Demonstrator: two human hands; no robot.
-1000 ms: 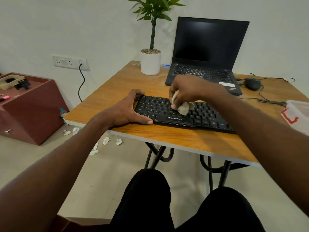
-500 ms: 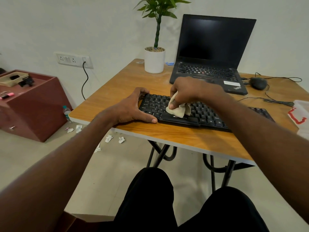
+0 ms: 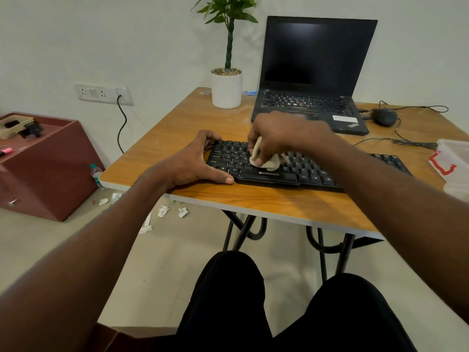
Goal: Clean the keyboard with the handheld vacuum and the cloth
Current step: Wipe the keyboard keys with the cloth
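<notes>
1. On the wooden table (image 3: 253, 199), from the head view, I see the keyboard (image 3: 291, 171) lying near the front edge; my right hand (image 3: 276, 135) pinches a bunched cloth (image 3: 266, 161) against the left-middle keys, while my left hand (image 3: 193, 163) clamps the keyboard's left end, thumb along its front
2. I judge this the wiping step; next I should sweep the cloth rightward over the untouched keys
3. No vacuum shows
4. Behind stand a laptop (image 3: 312, 72), potted plant (image 3: 226, 90) and mouse (image 3: 383, 117); paper scraps (image 3: 163, 210) litter the tiled floor

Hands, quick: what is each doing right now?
Left hand: grips the keyboard's left end, steadying it.
Right hand: holds a cloth against the keys.
</notes>
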